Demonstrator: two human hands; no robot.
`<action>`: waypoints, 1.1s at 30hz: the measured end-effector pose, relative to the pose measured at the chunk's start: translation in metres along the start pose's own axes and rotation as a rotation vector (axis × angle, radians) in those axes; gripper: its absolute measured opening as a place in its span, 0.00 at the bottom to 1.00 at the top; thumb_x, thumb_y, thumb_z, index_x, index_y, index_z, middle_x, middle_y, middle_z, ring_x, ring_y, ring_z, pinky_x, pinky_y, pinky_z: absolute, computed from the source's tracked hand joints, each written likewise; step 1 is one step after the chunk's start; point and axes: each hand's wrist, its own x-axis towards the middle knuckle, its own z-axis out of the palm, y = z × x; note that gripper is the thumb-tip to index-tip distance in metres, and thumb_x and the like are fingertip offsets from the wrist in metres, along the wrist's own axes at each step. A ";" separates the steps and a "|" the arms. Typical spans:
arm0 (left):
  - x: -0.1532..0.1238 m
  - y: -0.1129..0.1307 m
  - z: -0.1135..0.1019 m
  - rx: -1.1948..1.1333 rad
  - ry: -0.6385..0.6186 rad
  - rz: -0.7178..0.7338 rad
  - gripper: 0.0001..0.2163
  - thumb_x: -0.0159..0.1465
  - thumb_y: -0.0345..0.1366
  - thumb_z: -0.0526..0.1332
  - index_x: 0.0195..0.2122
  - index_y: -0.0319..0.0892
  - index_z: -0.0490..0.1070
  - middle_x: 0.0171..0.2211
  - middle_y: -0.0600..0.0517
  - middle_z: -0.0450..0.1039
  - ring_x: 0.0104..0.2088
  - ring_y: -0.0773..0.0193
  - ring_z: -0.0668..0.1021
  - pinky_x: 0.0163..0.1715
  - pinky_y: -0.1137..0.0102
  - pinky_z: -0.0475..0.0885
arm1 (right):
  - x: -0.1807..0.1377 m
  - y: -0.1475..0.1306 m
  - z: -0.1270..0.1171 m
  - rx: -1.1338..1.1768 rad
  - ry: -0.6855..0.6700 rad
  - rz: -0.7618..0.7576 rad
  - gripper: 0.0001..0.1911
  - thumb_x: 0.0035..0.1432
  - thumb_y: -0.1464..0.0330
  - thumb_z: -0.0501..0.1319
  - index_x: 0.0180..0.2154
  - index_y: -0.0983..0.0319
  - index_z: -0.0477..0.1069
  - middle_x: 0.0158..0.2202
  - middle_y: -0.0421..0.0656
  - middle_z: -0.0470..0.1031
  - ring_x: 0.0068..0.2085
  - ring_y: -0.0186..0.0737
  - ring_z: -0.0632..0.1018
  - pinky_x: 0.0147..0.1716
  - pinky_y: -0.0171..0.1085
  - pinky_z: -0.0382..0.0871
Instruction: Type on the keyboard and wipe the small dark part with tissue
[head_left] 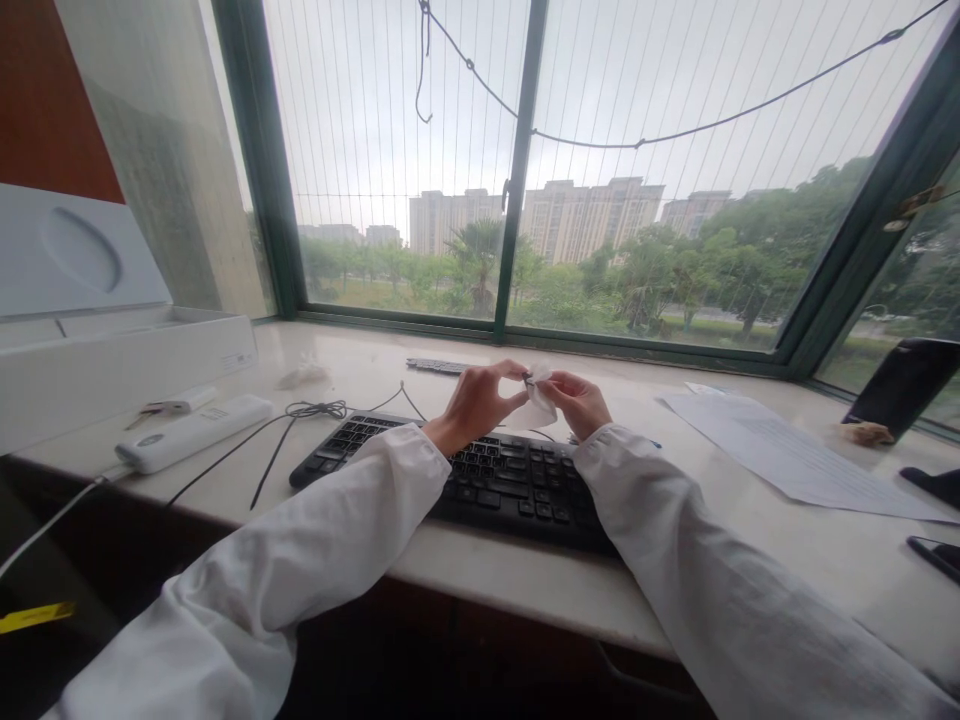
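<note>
Both hands are raised, close together, white sleeves on both arms. Left hand (480,402): thumb + forefinger pinched shut, tips on a small dark piece (529,378), too small to tell what it is. Other left fingers (501,372) curl in above the thumb. Right hand (583,402): fingers closed on a white wipe (541,408), bunched up, hanging btw. the two hands and touching the dark piece. So wipe + piece sit right at the fingertips, in the air, not on the tabletop (480,575).

Just below the fingers: black keyboard (487,482), lying flat, wrists over its far edge. Beyond the fingers, toward the window (517,160): a flat dark bar-shaped item (436,366), near but apart. Left of the fingers: a bundled black cable (315,409), its ends trailing over the tabletop; further left a long white device (193,433) w/ a white cord at its end, then keys (150,411) just behind it. A crumpled white scrap (304,375) lies left + a bit beyond, well apart from the hands. Far left: open white box (120,375), lid up.

Right of the fingers: paper sheets (787,455), flat, printed side up, text unreadable. Far right, well apart: a dark phone (904,385) propped tilted at the sill.
</note>
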 end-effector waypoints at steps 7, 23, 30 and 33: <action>0.000 0.004 0.000 -0.003 0.035 -0.044 0.12 0.59 0.38 0.66 0.44 0.42 0.73 0.39 0.51 0.80 0.38 0.60 0.81 0.41 0.68 0.74 | -0.001 0.002 0.002 0.025 -0.096 0.027 0.26 0.41 0.51 0.70 0.38 0.62 0.80 0.32 0.44 0.80 0.35 0.42 0.78 0.37 0.40 0.69; 0.000 0.000 -0.001 -0.030 -0.007 -0.065 0.13 0.57 0.36 0.67 0.43 0.43 0.74 0.36 0.52 0.81 0.37 0.58 0.82 0.38 0.68 0.74 | -0.010 -0.005 0.002 -0.589 0.160 -0.345 0.20 0.47 0.49 0.65 0.26 0.60 0.78 0.25 0.42 0.78 0.27 0.38 0.75 0.30 0.37 0.69; 0.005 -0.009 0.001 -0.359 -0.122 -0.266 0.17 0.56 0.43 0.68 0.43 0.38 0.76 0.35 0.47 0.81 0.31 0.62 0.81 0.29 0.72 0.75 | -0.011 -0.016 -0.003 -0.721 0.140 -0.501 0.14 0.54 0.56 0.62 0.27 0.59 0.77 0.27 0.42 0.78 0.27 0.36 0.74 0.30 0.35 0.69; 0.005 -0.010 0.001 -0.419 -0.146 -0.310 0.19 0.58 0.45 0.66 0.46 0.38 0.76 0.37 0.45 0.81 0.26 0.65 0.79 0.24 0.72 0.74 | -0.006 -0.010 -0.007 -0.661 0.183 -0.418 0.16 0.52 0.54 0.63 0.28 0.59 0.78 0.27 0.42 0.79 0.27 0.38 0.75 0.31 0.36 0.70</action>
